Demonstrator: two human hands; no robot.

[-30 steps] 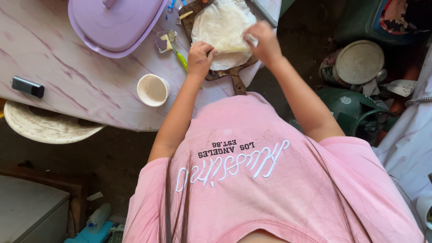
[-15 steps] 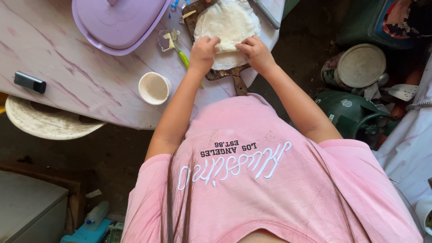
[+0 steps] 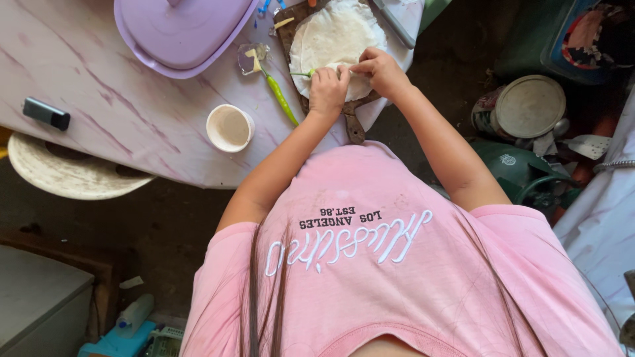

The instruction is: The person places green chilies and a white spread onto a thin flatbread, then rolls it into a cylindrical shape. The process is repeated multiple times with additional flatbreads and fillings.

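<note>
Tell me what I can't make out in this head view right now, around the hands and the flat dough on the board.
- Near edge of the flat dough: covered by the left hand and right hand.
- Fingertips and their grip: curled under, hidden.
- Wooden board: mostly under the dough; far end cut off by the top edge.
- Purple lidded dish: top cut off by the frame; contents hidden.
- White cup: contents too blurred to tell.

We've got the table [image 3: 119, 132] ahead, board [image 3: 354, 122] at its right end w/ the flat dough round [image 3: 334, 33] on it. Our left hand [image 3: 329, 91] and right hand [image 3: 377, 69] meet at the round's near edge, touching it. Small cup [image 3: 229, 127] sits left of the board, utensil [image 3: 278, 92] between them. Lidded dish [image 3: 182, 30] behind the cup; small block [image 3: 45, 113] far left.
</note>
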